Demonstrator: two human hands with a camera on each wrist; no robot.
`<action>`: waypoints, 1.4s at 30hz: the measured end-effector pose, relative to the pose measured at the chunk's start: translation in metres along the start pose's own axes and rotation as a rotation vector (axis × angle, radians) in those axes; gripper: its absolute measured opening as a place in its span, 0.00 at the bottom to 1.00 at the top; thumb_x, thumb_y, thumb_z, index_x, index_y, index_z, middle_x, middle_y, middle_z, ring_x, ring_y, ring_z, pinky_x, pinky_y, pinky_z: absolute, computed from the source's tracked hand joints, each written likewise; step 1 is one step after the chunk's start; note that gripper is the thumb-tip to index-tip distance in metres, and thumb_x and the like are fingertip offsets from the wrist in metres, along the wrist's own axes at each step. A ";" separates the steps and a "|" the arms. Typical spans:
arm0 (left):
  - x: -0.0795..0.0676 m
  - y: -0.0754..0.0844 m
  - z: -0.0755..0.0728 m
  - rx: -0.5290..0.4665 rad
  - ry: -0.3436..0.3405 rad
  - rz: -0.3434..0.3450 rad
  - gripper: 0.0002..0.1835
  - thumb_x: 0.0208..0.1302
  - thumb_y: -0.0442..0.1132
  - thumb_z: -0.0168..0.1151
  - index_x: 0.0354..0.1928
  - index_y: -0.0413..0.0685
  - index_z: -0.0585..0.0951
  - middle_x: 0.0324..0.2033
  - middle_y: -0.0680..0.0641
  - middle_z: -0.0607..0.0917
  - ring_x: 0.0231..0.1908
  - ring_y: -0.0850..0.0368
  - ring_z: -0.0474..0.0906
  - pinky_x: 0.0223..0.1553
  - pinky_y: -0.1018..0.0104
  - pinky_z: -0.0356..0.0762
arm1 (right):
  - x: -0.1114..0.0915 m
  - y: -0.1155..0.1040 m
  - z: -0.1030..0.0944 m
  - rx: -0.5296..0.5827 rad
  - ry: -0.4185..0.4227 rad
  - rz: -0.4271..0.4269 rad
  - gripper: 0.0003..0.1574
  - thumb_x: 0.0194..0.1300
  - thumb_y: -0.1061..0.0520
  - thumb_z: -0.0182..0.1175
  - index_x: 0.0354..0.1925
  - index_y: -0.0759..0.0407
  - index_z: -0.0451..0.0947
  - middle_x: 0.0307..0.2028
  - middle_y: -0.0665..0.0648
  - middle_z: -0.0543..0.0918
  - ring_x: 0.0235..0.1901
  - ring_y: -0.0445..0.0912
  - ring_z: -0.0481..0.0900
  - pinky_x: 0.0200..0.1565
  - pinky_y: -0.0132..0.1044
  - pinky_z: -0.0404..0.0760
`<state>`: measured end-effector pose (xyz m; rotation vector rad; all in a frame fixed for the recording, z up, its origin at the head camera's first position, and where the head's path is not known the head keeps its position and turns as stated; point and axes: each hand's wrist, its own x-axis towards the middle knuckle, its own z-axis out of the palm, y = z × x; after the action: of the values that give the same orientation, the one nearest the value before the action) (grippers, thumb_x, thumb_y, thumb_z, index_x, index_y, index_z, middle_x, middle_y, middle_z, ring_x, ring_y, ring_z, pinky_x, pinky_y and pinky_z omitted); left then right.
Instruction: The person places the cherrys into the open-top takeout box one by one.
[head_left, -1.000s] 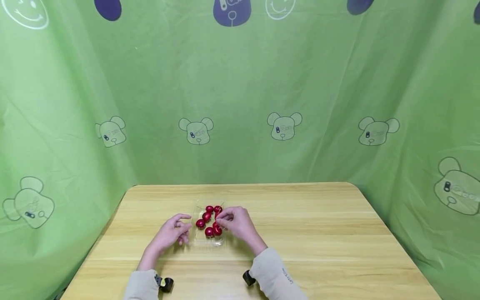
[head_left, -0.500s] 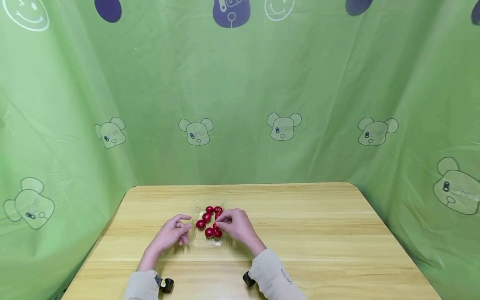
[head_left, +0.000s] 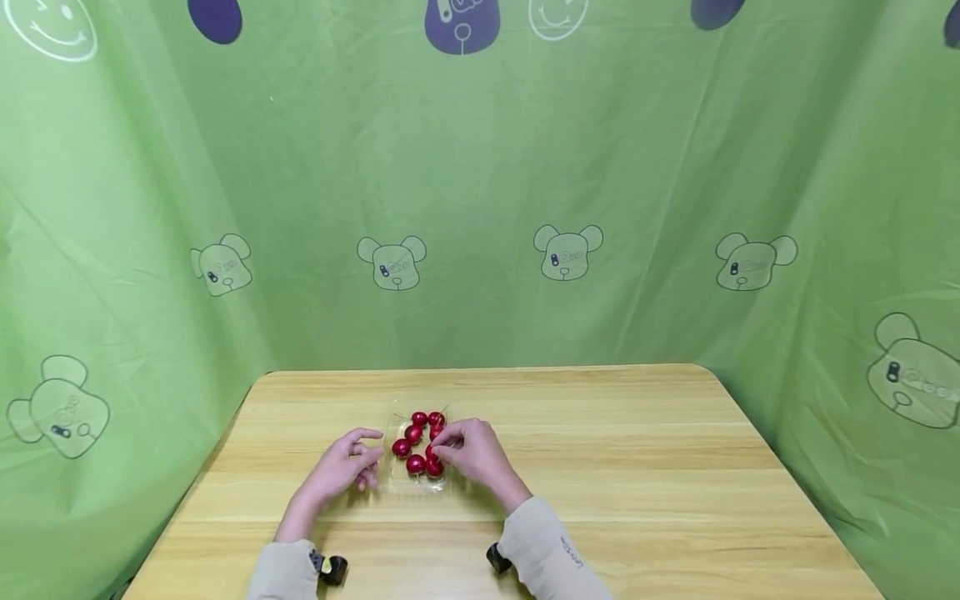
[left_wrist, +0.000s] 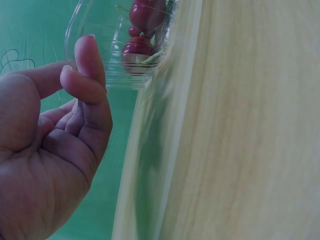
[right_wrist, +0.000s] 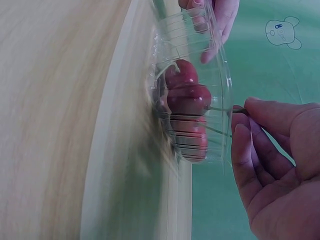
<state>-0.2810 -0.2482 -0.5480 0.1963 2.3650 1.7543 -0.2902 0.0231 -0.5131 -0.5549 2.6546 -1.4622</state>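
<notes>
Several dark red cherries [head_left: 401, 449] with thin stems lie in a clear plastic box [right_wrist: 226, 75], in a rough ring. At the box's right side, my right hand [head_left: 474, 455] has its fingertips over the tray. In the right wrist view, that hand [right_wrist: 280, 160] pinches the end of a cherry stem [right_wrist: 220, 109] between thumb and finger. The cherry [right_wrist: 192, 100] on this stem sits inside, among others. My left hand [head_left: 341, 468] stays by the left side, fingers loosely bent and holding nothing. Whether it touches the wall [left_wrist: 70, 30] I cannot tell.
The box stands on a pale wooden table [head_left: 615, 475], left of its middle. A green curtain [head_left: 480, 167] with bear prints surrounds the table at the back and sides. Black wrist devices [head_left: 333, 570] sit at both sleeves.
My right hand has come slightly nearer the front, still at the cherries on the right. The front cherry has shifted a little left. My left hand has not moved.
</notes>
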 end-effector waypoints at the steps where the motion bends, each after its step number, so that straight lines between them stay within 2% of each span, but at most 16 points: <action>1: 0.000 0.000 0.000 0.001 -0.001 0.001 0.25 0.75 0.34 0.59 0.69 0.32 0.69 0.34 0.33 0.83 0.23 0.56 0.84 0.24 0.69 0.81 | 0.000 0.000 0.000 -0.004 0.001 -0.002 0.03 0.63 0.62 0.72 0.37 0.58 0.89 0.32 0.50 0.87 0.29 0.40 0.80 0.33 0.29 0.81; 15: 0.001 -0.002 -0.001 -0.004 -0.001 -0.004 0.25 0.75 0.34 0.59 0.69 0.33 0.69 0.34 0.33 0.83 0.24 0.55 0.84 0.24 0.69 0.81 | 0.000 0.003 0.003 -0.032 0.006 -0.001 0.02 0.62 0.62 0.73 0.36 0.57 0.90 0.32 0.50 0.88 0.30 0.40 0.80 0.34 0.30 0.81; 33: 0.002 -0.003 0.001 -0.012 -0.013 -0.001 0.25 0.75 0.34 0.59 0.69 0.32 0.69 0.34 0.34 0.83 0.25 0.54 0.84 0.25 0.69 0.81 | -0.001 0.005 0.002 -0.014 -0.010 0.031 0.04 0.62 0.62 0.73 0.37 0.55 0.90 0.33 0.48 0.87 0.29 0.41 0.80 0.33 0.31 0.81; 42: 0.002 -0.003 0.000 -0.006 -0.001 -0.019 0.24 0.78 0.37 0.56 0.70 0.33 0.69 0.34 0.33 0.84 0.25 0.53 0.84 0.26 0.68 0.82 | -0.002 0.002 -0.005 -0.009 -0.002 0.032 0.06 0.64 0.61 0.71 0.41 0.56 0.90 0.39 0.52 0.89 0.27 0.41 0.80 0.29 0.32 0.82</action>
<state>-0.2826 -0.2491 -0.5513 0.1731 2.3526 1.7528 -0.2895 0.0287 -0.5128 -0.5117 2.6569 -1.4408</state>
